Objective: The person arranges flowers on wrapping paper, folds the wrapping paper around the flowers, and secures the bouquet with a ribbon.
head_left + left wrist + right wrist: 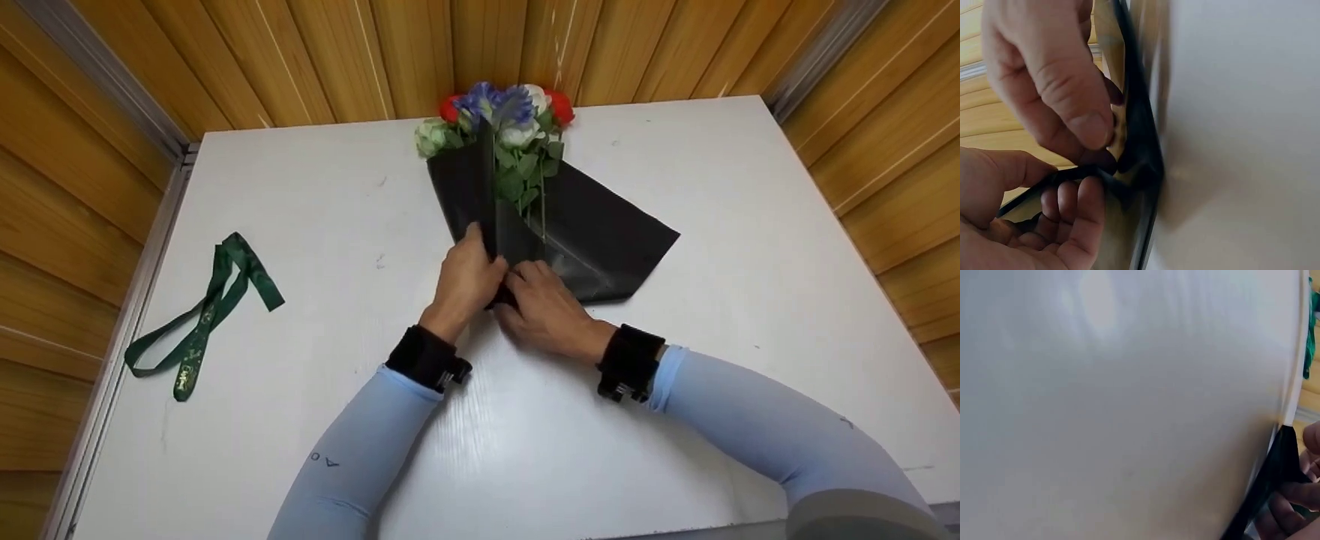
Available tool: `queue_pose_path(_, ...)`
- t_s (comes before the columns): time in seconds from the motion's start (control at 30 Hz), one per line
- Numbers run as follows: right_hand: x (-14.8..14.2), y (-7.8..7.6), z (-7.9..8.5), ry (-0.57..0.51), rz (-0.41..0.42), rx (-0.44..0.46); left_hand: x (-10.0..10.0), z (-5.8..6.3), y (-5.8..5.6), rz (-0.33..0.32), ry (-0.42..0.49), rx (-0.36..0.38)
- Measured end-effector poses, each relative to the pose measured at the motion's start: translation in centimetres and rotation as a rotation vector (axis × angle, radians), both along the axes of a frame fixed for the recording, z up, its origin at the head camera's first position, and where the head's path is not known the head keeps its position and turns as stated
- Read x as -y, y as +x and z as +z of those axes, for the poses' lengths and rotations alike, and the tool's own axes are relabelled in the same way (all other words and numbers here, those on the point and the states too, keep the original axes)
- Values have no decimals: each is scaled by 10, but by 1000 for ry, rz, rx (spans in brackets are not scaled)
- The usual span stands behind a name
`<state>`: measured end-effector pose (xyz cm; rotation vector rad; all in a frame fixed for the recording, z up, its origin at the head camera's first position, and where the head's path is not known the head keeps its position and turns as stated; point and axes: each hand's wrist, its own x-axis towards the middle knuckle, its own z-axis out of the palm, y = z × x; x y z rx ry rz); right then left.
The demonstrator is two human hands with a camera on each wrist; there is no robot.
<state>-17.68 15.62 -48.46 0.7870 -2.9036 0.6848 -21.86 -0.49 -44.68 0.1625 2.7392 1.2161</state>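
A bouquet of red, blue-violet, white and pale green flowers with leafy stems lies on black wrapping paper. The paper's left side is folded up over the stems. My left hand holds this fold near the bottom, thumb and fingers either side of the paper. Close beside it, my right hand pinches the gathered lower edge. In the left wrist view the two hands nearly meet at the creased black paper. The right wrist view catches only fingers and a black paper corner at its edge.
A dark green ribbon with gold print lies loosely looped on the left of the white table. Wood-plank walls rise behind the table and at both sides. A black strap is worn on each wrist.
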Motion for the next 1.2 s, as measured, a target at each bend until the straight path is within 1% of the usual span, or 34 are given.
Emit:
queue_pose_path(0.1, -4, -3, 3, -105, -73, 71, -6, -4, -3, -43, -29, -23)
queue_pose_path(0.23, -10, -10, 9, -328, -247, 228, -12, -8, -7, -78, -83, -57)
queue_pose_path(0.33, -15, -16, 14, -457, -361, 320, -17, -11, -8, -120, -127, -66)
queue_pose_path(0.43, -19, -22, 16, -524, -426, 382, -18, -12, -7, -176, -158, -65)
queue_pose_path(0.57, -20, -32, 16, -602, -474, 441, -16, -13, -7, -256, -168, -70)
queue_pose_path(0.67, -19, -40, 14, -616, -510, 448, -12, -14, -7, -302, -144, -81)
queue_pose_path(0.73, -18, -44, 12, -598, -536, 451, -7, -13, -8, -313, -122, -84)
queue_pose_path(0.83, -18, -49, 10, -525, -563, 464, 4, -10, -11, -293, -118, -93)
queue_pose_path(0.9, -18, -51, 11, -480, -568, 470, 12, -9, -13, -271, -139, -92)
queue_pose_path(0.97, -19, -53, 11, -430, -561, 464, 20, -9, -14, -263, -168, -81)
queue_pose_path(1.1, -21, -54, 11, -398, -566, 466, 29, -11, -16, -287, -177, -39)
queue_pose_path(1.2, -22, -55, 11, -426, -579, 488, 33, -12, -16, -297, -158, -20)
